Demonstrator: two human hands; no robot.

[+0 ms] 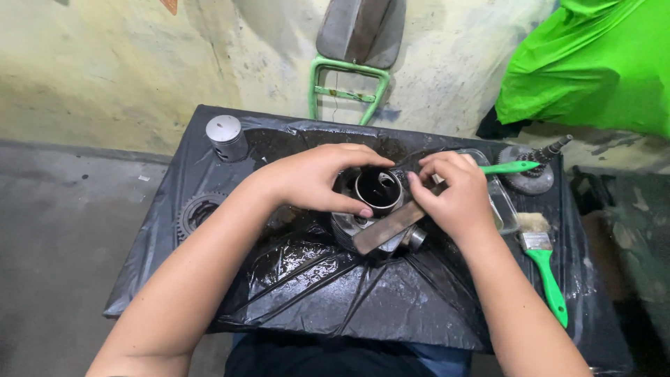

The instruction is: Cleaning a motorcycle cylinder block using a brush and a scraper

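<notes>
On the far left I see a grey metal piston (225, 136), round like a cup turned upside down, with a flat shiny top. Below it a dark gear (194, 211) with little teeth lies flat on the black plastic sheet (335, 293). The sheet is wrinkly, wet and shiny.

My left hand (317, 178) curls over a metal cylinder (373, 216) in the middle of the sheet and presses on its top rim with the thumb. The cylinder is grey and dirty, with thin ribs on its side and a big round hole that looks dark and smooth inside.

My right hand (453, 195) is closed around a flat metal strip (391, 227) that lies slanted across the top of the cylinder.

Next comes a clear plastic tray (504, 209), then a brush with a green handle (541, 269) and pale bristles. At the far right, a toothed metal gear on a shaft (534, 171) rests near the edge of the sheet.
</notes>
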